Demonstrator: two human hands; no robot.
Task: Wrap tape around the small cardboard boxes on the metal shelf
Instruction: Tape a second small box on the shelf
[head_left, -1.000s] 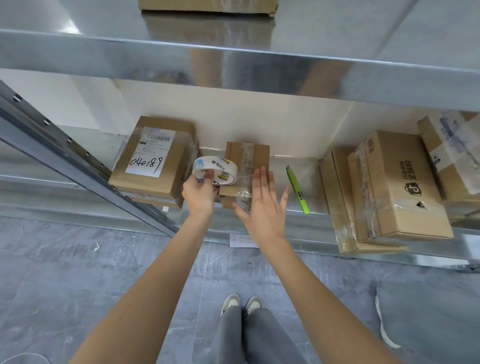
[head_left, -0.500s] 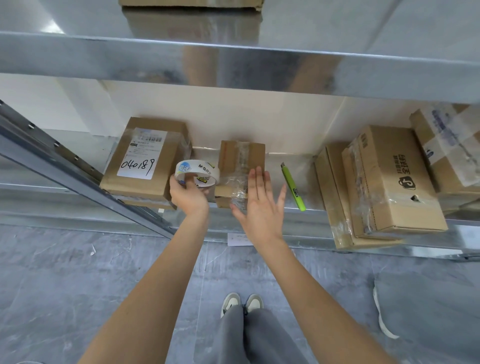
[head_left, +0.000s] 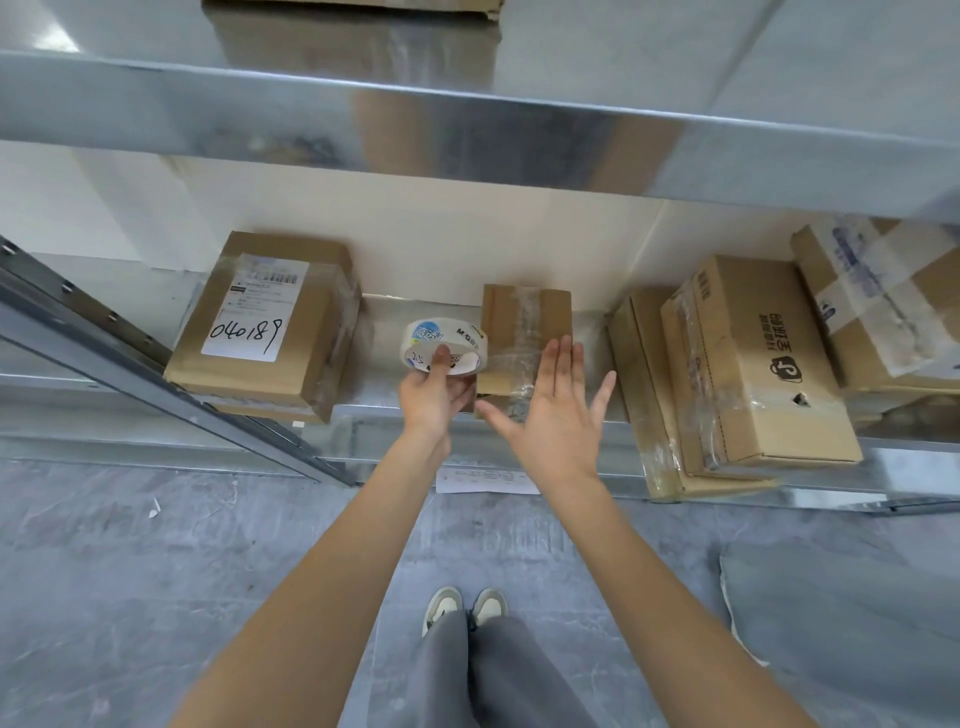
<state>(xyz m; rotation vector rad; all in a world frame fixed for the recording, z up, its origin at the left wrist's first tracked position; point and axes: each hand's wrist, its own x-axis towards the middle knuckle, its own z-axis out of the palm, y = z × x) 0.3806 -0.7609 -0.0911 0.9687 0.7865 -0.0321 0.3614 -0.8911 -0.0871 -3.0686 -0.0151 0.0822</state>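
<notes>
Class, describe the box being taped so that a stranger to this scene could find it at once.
Look along the lower metal shelf, between the big labelled box on the left and the stacked boxes on the right. The small box sits in the middle, next to the tape roll in the left hand. It is the smallest box there, with clear tape down its top.

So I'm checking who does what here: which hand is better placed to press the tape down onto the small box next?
The right hand. It is open and flat over the small box, beside the clear tape strip, while the left hand is busy holding the tape roll.
</notes>
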